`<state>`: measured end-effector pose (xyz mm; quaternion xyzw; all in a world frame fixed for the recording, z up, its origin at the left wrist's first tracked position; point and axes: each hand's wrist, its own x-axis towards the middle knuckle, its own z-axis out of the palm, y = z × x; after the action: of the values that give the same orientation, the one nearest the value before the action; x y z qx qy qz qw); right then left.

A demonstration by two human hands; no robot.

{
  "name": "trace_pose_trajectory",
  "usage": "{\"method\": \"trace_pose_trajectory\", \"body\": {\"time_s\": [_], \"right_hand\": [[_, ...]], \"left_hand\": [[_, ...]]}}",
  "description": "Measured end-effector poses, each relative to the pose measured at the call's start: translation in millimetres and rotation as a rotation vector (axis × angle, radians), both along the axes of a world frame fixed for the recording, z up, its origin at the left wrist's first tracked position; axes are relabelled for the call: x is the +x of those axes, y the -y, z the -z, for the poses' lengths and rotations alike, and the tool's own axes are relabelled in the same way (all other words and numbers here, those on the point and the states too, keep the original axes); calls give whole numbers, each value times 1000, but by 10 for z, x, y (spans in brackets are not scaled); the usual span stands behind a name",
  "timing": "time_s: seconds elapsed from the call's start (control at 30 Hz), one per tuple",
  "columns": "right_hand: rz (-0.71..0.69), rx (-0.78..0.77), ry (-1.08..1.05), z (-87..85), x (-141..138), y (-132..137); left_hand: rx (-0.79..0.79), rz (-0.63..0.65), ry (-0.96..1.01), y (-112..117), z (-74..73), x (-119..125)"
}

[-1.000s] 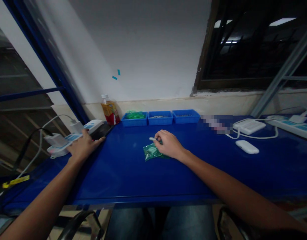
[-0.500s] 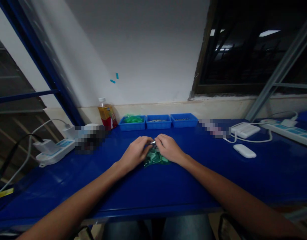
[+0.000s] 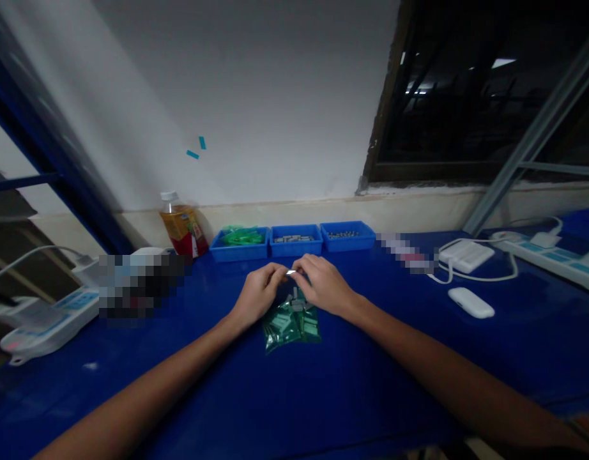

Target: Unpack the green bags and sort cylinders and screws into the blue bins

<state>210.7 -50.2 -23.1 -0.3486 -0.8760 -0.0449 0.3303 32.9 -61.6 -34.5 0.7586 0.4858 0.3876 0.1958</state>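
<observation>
At the centre of the frame, one small shiny silvery piece (image 3: pixel 290 273) sits between the two hands, the left hand (image 3: pixel 257 295) pinching it from the left and the right hand (image 3: pixel 326 286) from the right, fingertips of both closed on it. Just below the fingers, on the glossy blue worktop (image 3: pixel 275 402), lie what look like two see-through green plastic bags (image 3: pixel 281 324) with short pale pieces inside, too many to count. A few small grey pieces (image 3: pixel 298 303) lie at their top edge, partly between the wrists. Above the hands stand three rectangular blue plastic trays (image 3: pixel 297 250) in a row: the left one holds crinkled green plastic film (image 3: pixel 241 236), the middle one short pale rods (image 3: pixel 293 239), the right one small metallic bits (image 3: pixel 345 234), their numbers unclear
</observation>
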Motion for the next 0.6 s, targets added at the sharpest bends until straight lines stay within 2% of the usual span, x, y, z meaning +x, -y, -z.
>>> {"method": "trace_pose_trajectory", "body": {"time_s": [0.1,0.2,0.3,0.37,0.47,0.6], "right_hand": [[143,17,60,-29,99,-297],[299,-10,35,-48,194,-711],[346,-26,12,-70,228,-1060],[356,-34,-4,-95,230,-1149],[302,-16,-72,-126,247,-983],[101,-77,-150,-19,249,-397]], "left_hand": [[-21,25,-159,-64,-6,-2],[0,79,-356,-65,-22,-39],[-59,154,-458,-60,-63,-59],[-120,192,-453,-86,-101,-49],[-198,235,-375,-165,-148,-24],[-286,335,-223,-285,-130,-22]]}}
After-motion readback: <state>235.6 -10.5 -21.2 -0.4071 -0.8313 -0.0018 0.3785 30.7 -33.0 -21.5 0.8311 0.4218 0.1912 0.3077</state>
